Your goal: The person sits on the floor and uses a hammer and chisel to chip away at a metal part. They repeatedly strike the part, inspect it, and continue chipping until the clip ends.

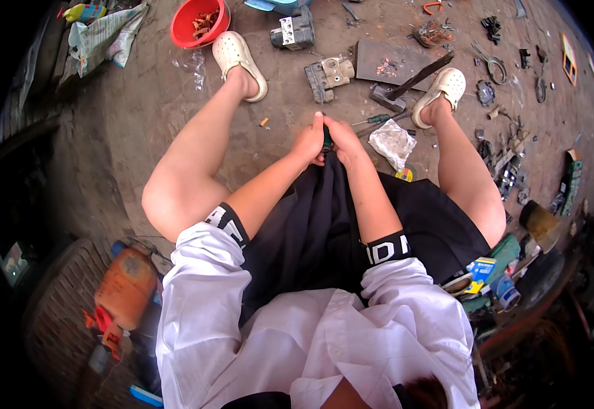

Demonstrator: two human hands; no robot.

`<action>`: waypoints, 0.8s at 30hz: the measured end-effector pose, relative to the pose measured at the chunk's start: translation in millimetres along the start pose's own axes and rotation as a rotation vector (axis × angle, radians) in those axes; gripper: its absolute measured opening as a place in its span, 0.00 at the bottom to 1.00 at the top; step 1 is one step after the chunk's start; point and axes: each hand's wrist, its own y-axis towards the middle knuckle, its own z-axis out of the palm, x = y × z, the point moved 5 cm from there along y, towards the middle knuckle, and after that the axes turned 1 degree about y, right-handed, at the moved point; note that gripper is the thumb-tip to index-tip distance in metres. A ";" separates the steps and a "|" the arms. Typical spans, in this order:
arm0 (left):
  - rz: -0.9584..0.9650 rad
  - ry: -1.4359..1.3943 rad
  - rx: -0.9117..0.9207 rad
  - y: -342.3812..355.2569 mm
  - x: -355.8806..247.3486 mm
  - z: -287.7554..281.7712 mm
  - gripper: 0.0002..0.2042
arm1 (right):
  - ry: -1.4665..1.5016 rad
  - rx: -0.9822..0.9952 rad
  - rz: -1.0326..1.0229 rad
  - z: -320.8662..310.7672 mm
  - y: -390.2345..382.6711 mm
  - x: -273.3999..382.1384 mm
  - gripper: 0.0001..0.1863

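Note:
My left hand (307, 143) and my right hand (342, 140) are closed together in front of my lap, thumbs side by side. Between them shows a dark green and black handle (327, 139); the rest of that tool is hidden, so its kind cannot be told. Just beyond my hands, a grey and tan metal motor part (329, 77) lies on the ground. To the right of my hands are a screwdriver (377, 118) with a green handle and a crumpled white cloth or bag (392, 143). A hammer (388, 97) rests by a flat metal plate (372, 60).
A red bowl (182, 35) of copper-coloured scraps stands beyond my left foot. Near it sits a dark block-shaped unit (293, 30). Loose metal parts (512, 160) and cables (495, 68) are scattered at the right. An orange container (125, 288) stands at my left.

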 end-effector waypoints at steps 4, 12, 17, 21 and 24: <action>0.195 0.609 -0.097 12.7 -28.4 -16.5 0.28 | -0.270 -0.292 -0.317 -13.7 1.0 10.6 0.13; 0.397 0.623 -0.291 64.2 -14.4 -28.5 0.13 | -1.245 -0.381 -0.476 4.7 -24.9 64.4 0.15; 0.324 0.660 -0.327 78.5 -14.6 -23.2 0.14 | -1.313 -0.355 -0.428 8.0 -11.1 71.4 0.15; 0.233 0.561 -0.420 86.3 -19.8 -20.1 0.20 | -1.359 -0.371 -0.473 17.7 -19.0 72.1 0.15; 0.184 0.423 -0.519 99.8 -12.7 -22.3 0.22 | -1.429 -0.394 -0.468 26.6 -23.5 70.4 0.14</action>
